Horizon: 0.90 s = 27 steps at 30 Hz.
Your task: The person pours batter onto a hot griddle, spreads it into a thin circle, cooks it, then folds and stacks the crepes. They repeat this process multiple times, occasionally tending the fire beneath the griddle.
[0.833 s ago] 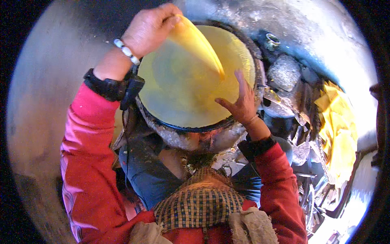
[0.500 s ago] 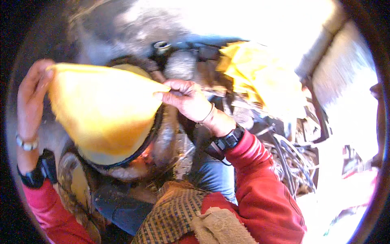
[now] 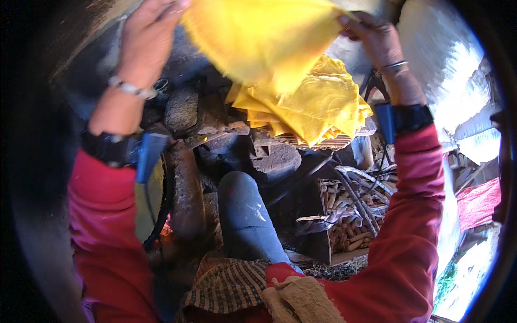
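A large, thin yellow flatbread hangs stretched between my hands at the top, its lower edge blurred. My left hand pinches its left side, and the fingertips reach the upper rim of the view. At its right corner my right hand grips the edge between thumb and fingers. Directly below lies a stack of similar yellow flatbreads, loosely folded, on a ridged support. Part of a round griddle shows behind my left forearm, with glowing embers beside it.
A box of corncobs with dry sticks on top stands right of my knee. Grey stones lie left of the stack. Red cloth lies at the far right.
Both hands have carried the flatbread from over the griddle to above the stack on the right. The view has turned right too, so the griddle now sits at the left.
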Motion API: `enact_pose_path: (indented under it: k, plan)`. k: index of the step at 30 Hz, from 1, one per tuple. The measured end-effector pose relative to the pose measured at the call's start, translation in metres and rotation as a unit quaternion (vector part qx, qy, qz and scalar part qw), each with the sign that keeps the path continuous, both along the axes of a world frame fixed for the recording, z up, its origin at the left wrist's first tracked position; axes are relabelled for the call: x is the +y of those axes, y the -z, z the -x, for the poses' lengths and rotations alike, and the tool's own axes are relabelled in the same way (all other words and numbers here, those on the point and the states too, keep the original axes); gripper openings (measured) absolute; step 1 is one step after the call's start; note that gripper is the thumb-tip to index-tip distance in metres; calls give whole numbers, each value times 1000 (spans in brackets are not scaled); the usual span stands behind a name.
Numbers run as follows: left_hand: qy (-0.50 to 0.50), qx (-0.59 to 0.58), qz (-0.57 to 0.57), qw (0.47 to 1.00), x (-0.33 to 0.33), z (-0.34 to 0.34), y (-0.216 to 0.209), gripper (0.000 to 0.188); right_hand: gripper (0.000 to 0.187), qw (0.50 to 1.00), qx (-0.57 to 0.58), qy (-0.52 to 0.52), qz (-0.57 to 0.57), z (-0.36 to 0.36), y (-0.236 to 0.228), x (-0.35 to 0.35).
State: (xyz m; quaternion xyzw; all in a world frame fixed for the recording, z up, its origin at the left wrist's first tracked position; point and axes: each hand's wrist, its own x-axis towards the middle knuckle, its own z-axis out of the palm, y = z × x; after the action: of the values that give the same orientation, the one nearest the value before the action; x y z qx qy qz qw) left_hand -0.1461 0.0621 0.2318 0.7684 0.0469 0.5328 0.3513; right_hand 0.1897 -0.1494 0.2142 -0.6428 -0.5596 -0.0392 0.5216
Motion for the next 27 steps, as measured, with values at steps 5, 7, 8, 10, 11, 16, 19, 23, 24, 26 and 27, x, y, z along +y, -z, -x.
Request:
enact_pose_path:
  k: [5,7,8,10,11,16,19,23,24,26,27]
  plan:
    - [-56,48,-87,994,-30,-137,88,14,20,939,-245,240,-30,-104,34,-48]
    - [-56,97,-99,989,-49,-172,134,12,22,913,-254,313,59,-127,88,-52]
    - [-41,146,-71,986,-56,-183,156,13,24,883,-282,351,135,-134,119,-57]
    - [-23,265,-132,955,-65,-191,197,10,27,933,-245,252,76,-139,183,-67]
    - [-17,255,-156,954,-70,-194,214,11,27,936,-234,246,93,-139,208,-72]
    - [-19,205,-256,945,-68,-195,243,12,26,948,-182,254,65,-143,250,-85]
    - [-20,235,-258,937,-68,-194,238,11,26,936,-202,277,80,-137,244,-90]
    - [-15,212,-238,948,-74,-196,238,10,27,921,-239,297,82,-118,247,-101]
    - [-15,211,-232,949,-75,-195,239,10,27,918,-237,306,83,-114,246,-103]
    - [2,222,-220,950,-73,-191,242,11,27,914,-232,280,177,-109,238,-107]
    - [12,238,-210,948,-72,-190,243,12,28,900,-211,283,254,-111,229,-109]
